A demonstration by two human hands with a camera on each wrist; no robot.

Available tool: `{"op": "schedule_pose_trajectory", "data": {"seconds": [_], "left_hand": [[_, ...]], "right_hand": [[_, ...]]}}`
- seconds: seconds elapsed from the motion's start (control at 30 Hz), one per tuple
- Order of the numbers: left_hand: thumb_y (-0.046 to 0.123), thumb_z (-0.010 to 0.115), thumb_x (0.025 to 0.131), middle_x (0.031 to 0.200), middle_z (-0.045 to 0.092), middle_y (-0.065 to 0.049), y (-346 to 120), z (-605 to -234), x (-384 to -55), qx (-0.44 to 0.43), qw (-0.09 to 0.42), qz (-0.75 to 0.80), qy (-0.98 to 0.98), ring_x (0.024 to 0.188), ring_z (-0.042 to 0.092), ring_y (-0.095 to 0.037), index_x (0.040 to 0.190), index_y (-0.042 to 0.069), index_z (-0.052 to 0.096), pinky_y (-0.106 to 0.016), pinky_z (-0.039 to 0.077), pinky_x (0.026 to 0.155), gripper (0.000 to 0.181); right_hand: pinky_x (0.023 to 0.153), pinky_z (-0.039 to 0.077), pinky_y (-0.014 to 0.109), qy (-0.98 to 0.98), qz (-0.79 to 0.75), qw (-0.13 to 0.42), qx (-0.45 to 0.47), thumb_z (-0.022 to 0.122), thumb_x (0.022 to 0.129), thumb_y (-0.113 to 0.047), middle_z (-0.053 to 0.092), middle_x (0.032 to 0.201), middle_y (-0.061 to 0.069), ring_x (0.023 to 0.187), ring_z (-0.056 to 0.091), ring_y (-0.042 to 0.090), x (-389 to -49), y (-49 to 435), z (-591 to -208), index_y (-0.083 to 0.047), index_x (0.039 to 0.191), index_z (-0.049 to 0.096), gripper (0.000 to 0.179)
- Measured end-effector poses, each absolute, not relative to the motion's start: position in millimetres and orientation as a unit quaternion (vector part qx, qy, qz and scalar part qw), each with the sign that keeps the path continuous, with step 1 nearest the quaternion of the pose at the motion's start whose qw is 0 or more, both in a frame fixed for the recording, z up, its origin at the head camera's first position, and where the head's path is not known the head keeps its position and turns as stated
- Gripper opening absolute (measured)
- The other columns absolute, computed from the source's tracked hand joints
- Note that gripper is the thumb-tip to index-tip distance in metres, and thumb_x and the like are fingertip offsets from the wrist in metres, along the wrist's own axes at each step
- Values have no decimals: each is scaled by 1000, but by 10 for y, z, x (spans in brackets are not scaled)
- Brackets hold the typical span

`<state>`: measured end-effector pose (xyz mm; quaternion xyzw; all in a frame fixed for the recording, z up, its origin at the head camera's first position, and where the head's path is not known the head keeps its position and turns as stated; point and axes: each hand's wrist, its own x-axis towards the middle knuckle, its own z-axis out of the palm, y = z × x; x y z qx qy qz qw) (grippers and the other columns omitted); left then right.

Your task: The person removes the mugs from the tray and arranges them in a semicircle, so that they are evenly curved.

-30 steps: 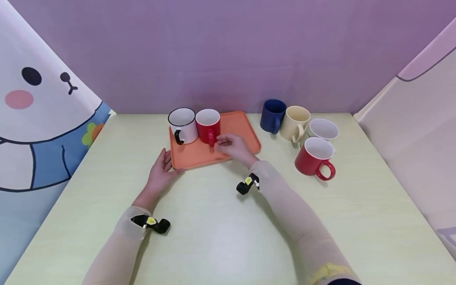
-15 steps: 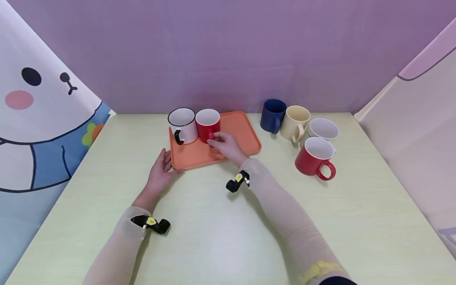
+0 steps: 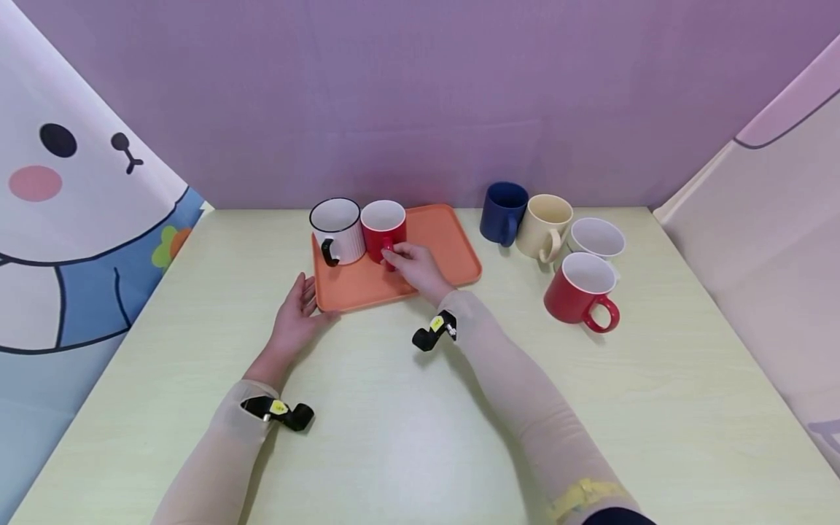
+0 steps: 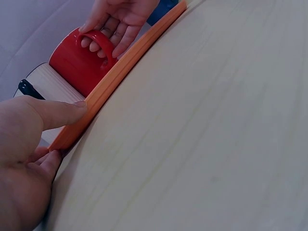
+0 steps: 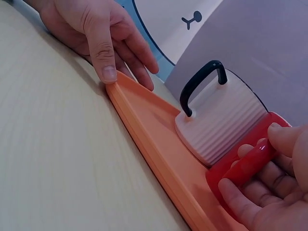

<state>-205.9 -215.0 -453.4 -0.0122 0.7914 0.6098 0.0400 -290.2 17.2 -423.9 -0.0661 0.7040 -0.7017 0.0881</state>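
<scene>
On the orange tray point(image 3: 354, 288) stand a white ribbed mug point(image 3: 340, 240) with a black rim and handle, and a red mug point(image 3: 374, 240) with a white inside. My right hand point(image 3: 421, 270) grips the red mug's handle; the right wrist view shows its fingers passed through the red handle point(image 5: 250, 161) and the thumb on top. At the tray's near left corner, my left hand point(image 3: 297, 324) holds the edge, its thumb point(image 4: 67, 113) against the front rim and its fingers along the left side. Both mugs are upright, side by side.
To the right of the tray stand a dark blue mug point(image 3: 502, 215), a cream mug point(image 3: 543, 226), a white mug point(image 3: 597, 237) and a second red mug point(image 3: 571, 295), close together on the pale table point(image 3: 407, 423). A purple backdrop point(image 3: 420, 102) rises behind the table.
My right hand has moved slightly left and taken hold of the red mug's handle. My left hand stays at the tray's corner, and the mugs look unmoved.
</scene>
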Motion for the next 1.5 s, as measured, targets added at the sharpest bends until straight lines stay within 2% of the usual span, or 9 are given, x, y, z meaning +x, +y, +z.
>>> {"op": "schedule_pose_trajectory", "data": {"seconds": [0.17, 0.43, 0.6, 0.77, 0.87, 1.1, 1.37, 1.5], "left_hand": [[0, 71, 90, 164, 16, -16, -2154, -4533, -2062, -14, 40, 608, 792, 146, 27, -31, 159, 5, -5, -40, 30, 118, 103], [0, 71, 90, 164, 15, -17, -2153, -4523, -2043, -9, 38, 611, 791, 147, 26, -32, 159, 5, -6, -41, 28, 119, 103], [0, 71, 90, 164, 15, -17, -2142, -4524, -2044, -9, 38, 610, 791, 146, 27, -32, 159, 5, -6, -41, 29, 119, 104], [0, 71, 90, 164, 15, -17, -2134, -4521, -2050, -11, 39, 606, 794, 146, 27, -32, 159, 5, -6, -41, 29, 118, 103], [0, 70, 90, 164, 14, -17, -2135, -4510, -2043, -12, 42, 610, 791, 147, 26, -32, 159, 5, -7, -41, 28, 119, 103], [-2, 69, 91, 164, 13, -18, -2121, -4480, -2034, -13, 44, 615, 787, 147, 24, -33, 159, 5, -7, -42, 28, 119, 102], [1, 71, 90, 164, 14, -17, -2129, -4517, -2038, -14, 42, 607, 794, 147, 25, -32, 159, 6, -7, -41, 29, 119, 104], [0, 70, 90, 164, 14, -18, -2137, -4523, -2032, -9, 41, 612, 790, 147, 25, -33, 159, 6, -7, -42, 28, 119, 104]], "right_hand": [[94, 56, 43, 701, -705, 89, -59, 61, 99, -6, 68, 103, 24, 104, 64, 41, -2898, 161, -4230, 11, 107, 63, 19], [92, 58, 38, 705, -703, 85, -32, 62, 97, -5, 69, 107, 23, 100, 67, 30, -2888, 130, -4213, 9, 104, 64, 16], [91, 58, 37, 690, -719, 85, -16, 63, 97, -4, 68, 111, 24, 99, 68, 29, -2855, 133, -4209, 8, 101, 63, 12], [91, 58, 42, 683, -727, 67, -17, 63, 97, -4, 70, 108, 23, 94, 69, 26, -2817, 154, -4204, 9, 102, 64, 14], [88, 59, 41, 687, -723, 63, -15, 64, 97, -5, 71, 107, 22, 93, 70, 24, -2795, 171, -4204, 9, 104, 66, 16], [92, 57, 46, 685, -726, 59, -29, 63, 97, -5, 70, 106, 22, 93, 70, 25, -2717, 256, -4177, 9, 105, 66, 17], [89, 59, 36, 685, -725, 59, -41, 62, 98, -6, 70, 103, 19, 93, 69, 23, -2573, 429, -4123, 8, 105, 66, 16], [90, 59, 38, 676, -732, 61, -48, 61, 98, -5, 70, 100, 16, 89, 67, 18, -2495, 533, -4100, 7, 104, 65, 14]]}}
